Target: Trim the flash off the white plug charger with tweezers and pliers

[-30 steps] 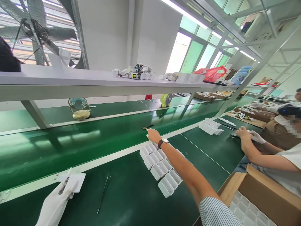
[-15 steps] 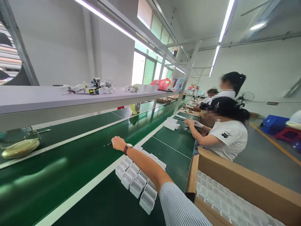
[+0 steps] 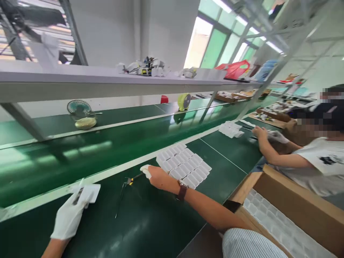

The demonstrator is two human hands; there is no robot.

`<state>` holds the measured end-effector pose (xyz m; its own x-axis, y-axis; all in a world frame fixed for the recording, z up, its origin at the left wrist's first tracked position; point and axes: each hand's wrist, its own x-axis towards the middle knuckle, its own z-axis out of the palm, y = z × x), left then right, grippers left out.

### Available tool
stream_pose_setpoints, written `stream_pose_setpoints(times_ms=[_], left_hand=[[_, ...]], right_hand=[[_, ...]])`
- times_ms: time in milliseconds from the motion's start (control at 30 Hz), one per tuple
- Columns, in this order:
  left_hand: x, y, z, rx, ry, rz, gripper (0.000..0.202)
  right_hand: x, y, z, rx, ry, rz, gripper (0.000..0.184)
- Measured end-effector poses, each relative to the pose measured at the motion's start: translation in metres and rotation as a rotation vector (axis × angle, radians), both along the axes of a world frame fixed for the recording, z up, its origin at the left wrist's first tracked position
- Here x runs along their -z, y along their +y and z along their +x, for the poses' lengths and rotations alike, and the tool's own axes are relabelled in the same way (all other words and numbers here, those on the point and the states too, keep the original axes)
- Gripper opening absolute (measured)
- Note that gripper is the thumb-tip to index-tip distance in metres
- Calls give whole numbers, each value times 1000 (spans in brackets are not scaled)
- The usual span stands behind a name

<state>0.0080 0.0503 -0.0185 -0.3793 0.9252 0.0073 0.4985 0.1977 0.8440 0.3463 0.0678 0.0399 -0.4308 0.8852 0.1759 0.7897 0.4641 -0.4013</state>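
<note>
In the lower left, my left hand (image 3: 70, 211), in a white glove, is closed on a flat white plastic piece (image 3: 91, 193) with a dark slot-like mark. My right hand (image 3: 158, 177), with white coverings on its fingertips, grips a thin dark tool (image 3: 138, 175). At its far end is a small black-and-yellow part (image 3: 129, 181) with a thin dark wire-like strand hanging from it; how they join is too blurred to tell. Right beside this hand, rows of small white plastic trays (image 3: 185, 163) lie on the green work surface (image 3: 129, 229).
A cardboard box (image 3: 292, 182) of white trays stands at the right. Beyond it a co-worker (image 3: 330, 154) handles something over the bench. A green conveyor (image 3: 126, 134) runs past a white shelf (image 3: 113, 87), a yellow-green fan (image 3: 184, 102) and a gold-coloured round object (image 3: 86, 123).
My view has swung left and down. My right hand has come back from over the conveyor to the near bench with the tool. My left hand has entered view holding the white piece.
</note>
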Motion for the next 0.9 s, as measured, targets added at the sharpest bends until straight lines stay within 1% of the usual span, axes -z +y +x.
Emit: stream_pose_setpoints(times_ms=[33,100,167,233,333,433,533,667,700,733,767,800,900], left_hand=[[1,-11,-7,-15,-7,-28,60],[0,-20,-13,-17,-32,-44,69],[-2,-19,-11,-12,-43,-26,72],[-4,-18,-8,-6,-45,-18,72],[-6,-21,-4,10,-55,-24,70],[-9,-29,0,0,-28,-11,68],[-14,-34,6,-2,10,-19,66],[-17,-35,10,13,18,-26,63],[-17,-35,10,24,20,-32,62],[-17,-35,9,27,21,-38,62],[-17,-35,9,25,21,-40,62],[-16,-35,8,21,22,-38,62],[-14,-34,6,18,42,-28,62]], right_hand=[[11,-13,1,3,23,3,36],[30,-36,4,24,50,8,39],[44,-53,6,49,54,14,41],[52,-66,8,72,39,26,42],[53,-79,12,114,7,60,43],[47,-93,15,145,-48,88,51],[46,-108,12,145,-168,94,72],[57,-119,-3,129,-260,64,102],[60,-119,-7,127,-268,56,107],[62,-119,-10,130,-272,53,109],[64,-119,-13,134,-269,58,104],[65,-119,-15,138,-262,71,93],[63,-119,-16,139,-226,133,42]])
